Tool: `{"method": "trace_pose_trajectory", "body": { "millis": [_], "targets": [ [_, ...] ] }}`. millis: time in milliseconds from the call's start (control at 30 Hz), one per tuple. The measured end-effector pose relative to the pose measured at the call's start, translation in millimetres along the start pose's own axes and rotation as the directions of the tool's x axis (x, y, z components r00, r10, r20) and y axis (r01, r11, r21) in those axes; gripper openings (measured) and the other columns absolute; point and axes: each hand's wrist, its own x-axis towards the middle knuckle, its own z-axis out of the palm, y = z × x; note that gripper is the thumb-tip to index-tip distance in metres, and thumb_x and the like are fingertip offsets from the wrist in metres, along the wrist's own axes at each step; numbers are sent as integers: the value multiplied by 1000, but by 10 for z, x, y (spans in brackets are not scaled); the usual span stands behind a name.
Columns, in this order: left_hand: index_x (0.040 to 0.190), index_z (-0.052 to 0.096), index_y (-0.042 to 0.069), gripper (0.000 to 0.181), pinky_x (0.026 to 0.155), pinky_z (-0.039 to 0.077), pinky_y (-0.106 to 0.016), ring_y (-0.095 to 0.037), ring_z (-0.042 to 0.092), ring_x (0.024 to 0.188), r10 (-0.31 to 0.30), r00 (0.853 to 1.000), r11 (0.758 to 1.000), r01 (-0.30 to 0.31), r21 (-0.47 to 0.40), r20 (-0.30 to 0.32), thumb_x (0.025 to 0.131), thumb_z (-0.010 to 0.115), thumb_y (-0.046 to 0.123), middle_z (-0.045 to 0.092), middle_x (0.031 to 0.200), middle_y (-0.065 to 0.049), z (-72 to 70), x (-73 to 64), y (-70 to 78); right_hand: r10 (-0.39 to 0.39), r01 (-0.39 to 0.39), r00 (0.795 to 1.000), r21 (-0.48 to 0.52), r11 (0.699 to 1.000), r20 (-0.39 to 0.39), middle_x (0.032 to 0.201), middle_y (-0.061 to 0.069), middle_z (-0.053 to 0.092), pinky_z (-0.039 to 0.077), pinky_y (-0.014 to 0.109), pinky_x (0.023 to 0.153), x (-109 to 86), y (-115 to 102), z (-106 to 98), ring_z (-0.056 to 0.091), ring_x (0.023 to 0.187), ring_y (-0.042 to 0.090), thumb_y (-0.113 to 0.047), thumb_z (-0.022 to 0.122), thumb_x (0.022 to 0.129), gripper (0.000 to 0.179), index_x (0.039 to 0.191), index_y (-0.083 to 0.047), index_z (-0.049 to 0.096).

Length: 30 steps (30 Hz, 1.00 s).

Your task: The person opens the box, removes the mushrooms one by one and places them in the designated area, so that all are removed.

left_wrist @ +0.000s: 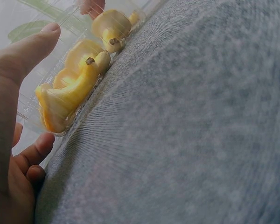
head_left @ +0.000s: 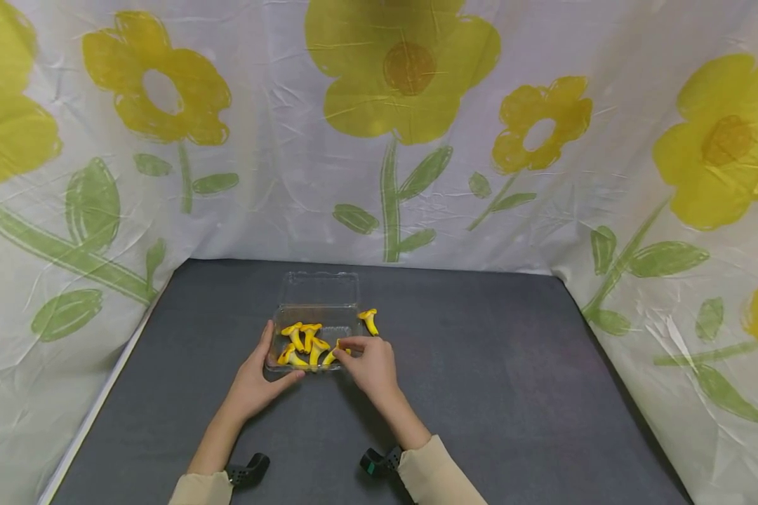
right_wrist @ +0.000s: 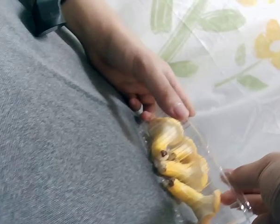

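Note:
A clear plastic clamshell box (head_left: 318,313) stands with its lid (head_left: 321,289) raised at the back. Several yellow chanterelle mushrooms (head_left: 293,337) lie inside, mostly toward the left and front. My left hand (head_left: 255,379) holds the box at its left front corner, thumb along the front wall and fingers at the left side. Over the front right of the box, my right hand (head_left: 369,365) pinches a chanterelle (head_left: 330,358), partly hidden by the fingers. In the right wrist view, the right fingers (right_wrist: 245,177) reach behind the transparent wall beside one mushroom (right_wrist: 196,198).
One more chanterelle (head_left: 369,321) lies on the dark grey cloth (head_left: 512,393) just right of the box. A white curtain (head_left: 259,175) with painted yellow flowers encloses the back and sides. Each wrist bears a black camera band (head_left: 249,471).

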Motion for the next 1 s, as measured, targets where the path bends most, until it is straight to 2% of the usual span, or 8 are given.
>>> {"method": "trace_pose_trajectory", "body": {
  "millis": [133,300,467,600,733,833,1000],
  "targets": [
    [172,5,10,123,89,40,-47,-18,48,84,2,1000,1000,-2,-6,-2,88,88,45,52,92,-4,1,5,-8,24,-23,1000,-76,997,10,98,2,82,62,34,71,34,-58,2,79,87,18,-21,87,90,19,106,-10,86],
    [172,4,11,123,87,41,-46,-17,48,81,4,1000,1000,-4,-7,0,88,88,44,51,90,-3,12,-4,-22,103,-98,995,-194,976,15,94,-2,82,57,30,61,76,-135,30,76,75,14,-23,90,87,16,101,-15,88],
    [172,5,11,122,89,40,-47,-17,48,82,9,1000,1000,-9,-13,-6,88,88,44,52,98,-4,19,-12,-6,150,-144,989,-265,953,1,92,-5,82,58,33,60,121,-180,61,75,73,16,-24,92,85,14,99,-19,89],
    [172,6,11,122,90,40,-45,-15,48,82,10,1000,1000,-10,-13,-9,88,88,44,53,98,-5,22,-18,10,139,-140,990,-297,944,-26,91,-4,82,58,36,58,126,-187,83,75,73,20,-23,92,85,13,97,-21,89],
    [172,6,10,120,89,41,-45,-14,47,83,10,1000,1000,-10,-12,-12,90,87,43,56,106,-7,15,-17,13,99,-111,994,-307,945,-55,90,-2,82,52,31,50,114,-168,102,74,68,20,-22,91,86,10,96,-21,89],
    [172,6,11,120,90,40,-47,-15,47,83,8,1000,1000,-8,-12,-12,90,86,44,57,119,-10,15,-12,10,64,-82,996,-301,950,-69,90,-1,82,45,26,45,102,-154,106,71,61,16,-21,89,88,11,98,-19,89],
    [172,5,10,122,89,41,-46,-15,48,82,14,1000,1000,-14,2,-10,89,87,46,57,114,-9,8,-11,2,37,-59,995,-264,963,-88,91,0,82,33,22,41,83,-140,111,57,49,5,-20,89,88,13,101,-18,89]
  ]
}}
